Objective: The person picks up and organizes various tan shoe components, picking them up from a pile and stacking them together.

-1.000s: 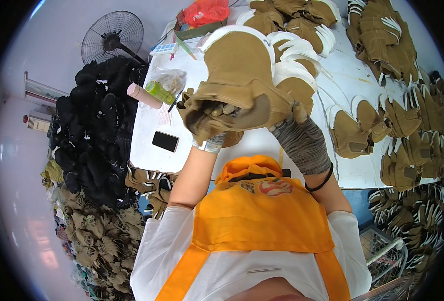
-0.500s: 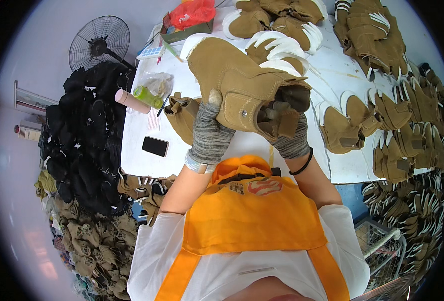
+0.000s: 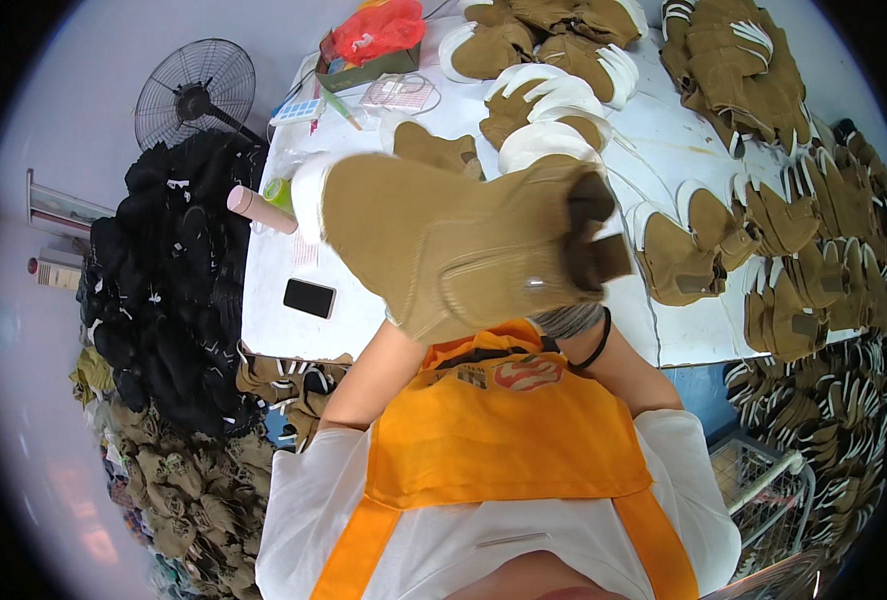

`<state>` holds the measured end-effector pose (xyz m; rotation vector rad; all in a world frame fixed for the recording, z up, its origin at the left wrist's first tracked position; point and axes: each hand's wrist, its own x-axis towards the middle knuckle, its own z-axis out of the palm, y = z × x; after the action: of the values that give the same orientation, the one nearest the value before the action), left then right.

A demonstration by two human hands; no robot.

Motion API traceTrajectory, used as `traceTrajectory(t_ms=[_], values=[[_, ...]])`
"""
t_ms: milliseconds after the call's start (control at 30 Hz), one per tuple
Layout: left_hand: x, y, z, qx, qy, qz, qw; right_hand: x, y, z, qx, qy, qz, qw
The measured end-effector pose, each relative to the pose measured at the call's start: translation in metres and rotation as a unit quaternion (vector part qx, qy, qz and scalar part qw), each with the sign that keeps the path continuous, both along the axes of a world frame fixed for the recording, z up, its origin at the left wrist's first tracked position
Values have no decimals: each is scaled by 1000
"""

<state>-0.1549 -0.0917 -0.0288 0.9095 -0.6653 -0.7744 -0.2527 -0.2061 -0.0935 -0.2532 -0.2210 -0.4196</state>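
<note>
A white counter spans the scene, and a tall heap of black uppers rises beyond its left end. An orange apron covers the person's chest on the near side.

The brown upper is raised over the near middle of the counter, its white-edged end to the left, its opening to the right and blurred. The left hand is hidden behind it; of the right hand, only some grey glove shows below the opening. The fingers are covered, so I cannot tell whether either hand is clamped on it.

A pile of brown uppers lies at the far right, and a second row stands nearer on the right side. A black fan is at the far left. A dark green box with a red plastic bag in it sits at the far left of the counter. Nearer are a pink bottle, a dark phone and a green container.
</note>
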Motion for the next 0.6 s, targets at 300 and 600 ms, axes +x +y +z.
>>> traceTrajectory(t_ms=[300,600], values=[[-5,10,38,81,-552,29,829,-8,12,40,-137,26,77,987],[-17,0,-2,18,73,-32,997,-9,14,43,-601,221,-140,755]])
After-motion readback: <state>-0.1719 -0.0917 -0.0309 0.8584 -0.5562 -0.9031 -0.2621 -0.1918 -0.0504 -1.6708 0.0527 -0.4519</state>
